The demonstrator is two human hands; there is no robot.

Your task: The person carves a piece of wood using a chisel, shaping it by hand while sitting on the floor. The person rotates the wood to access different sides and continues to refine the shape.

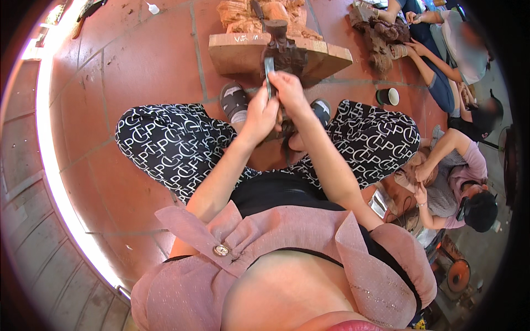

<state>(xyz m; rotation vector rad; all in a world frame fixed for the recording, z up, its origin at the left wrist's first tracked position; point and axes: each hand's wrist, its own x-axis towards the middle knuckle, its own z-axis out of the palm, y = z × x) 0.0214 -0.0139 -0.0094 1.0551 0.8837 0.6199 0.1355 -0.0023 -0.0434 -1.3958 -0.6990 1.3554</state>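
Straight ahead of the body, between the two patterned trouser legs [174, 143], the left hand [261, 113] and right hand [290, 92] come together, closed on one thin grey-blue strip [269, 65]. Its free end points away from the person, rising past the fingers; the left hand sits lower along it, nearer the body, and the right hand just above and to the right. Whatever lies under the palms is hidden.

Directly beyond the hands stands a dark brown carved piece [290, 60], with the strip's far end overlapping its near left side; whether the two touch, I cannot tell. Behind that carving is a pale wooden block [234, 52], and past it a lighter orange-brown carving [236, 16]. The sandalled feet [234, 99] flank the hands on the tiled floor [160, 66].

To the right, well apart from the hands, are a paper cup [390, 97] and co-workers [466, 52] handling other brown pieces [381, 41].
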